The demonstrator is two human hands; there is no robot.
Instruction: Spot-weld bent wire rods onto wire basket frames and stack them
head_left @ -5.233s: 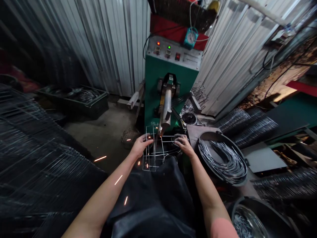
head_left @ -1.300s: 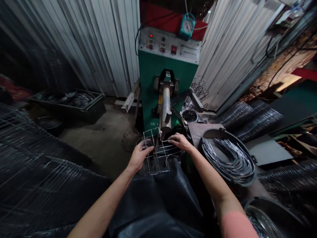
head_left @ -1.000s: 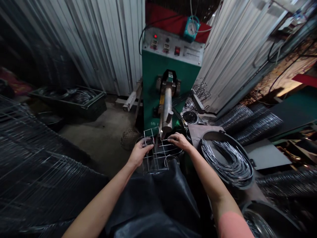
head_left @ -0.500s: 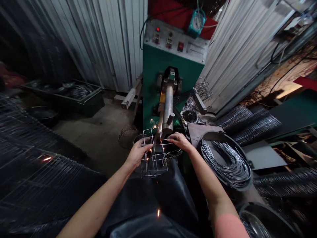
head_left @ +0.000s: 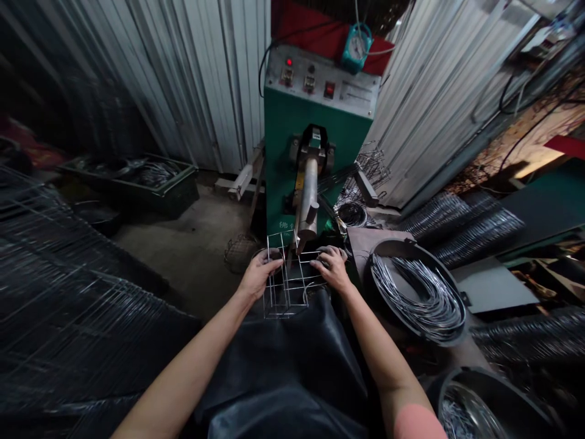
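Below the tip of a spot welder's steel arm hangs a small wire rack, an open box of thin bright wires. My left hand is closed on the rack's left side, thumb on top. On the other side, my right hand has its thumb and fingers on the wires at the rack's right edge, just right of the electrode tip. Its curled fingers partly hide the wire ends there. The rack's upper wires lie close against the electrode; I cannot tell whether they touch it.
The green welder body stands ahead. At the right, a round bin holds bent wires, with another bin below. Stacked wire mesh fills the left. A green crate sits on the floor behind. A dark apron covers my lap.
The orange sparks around the electrode and rack are gone. My right hand has shifted slightly and its fingers are more curled. The rack has moved a little, and the view has shifted slightly.
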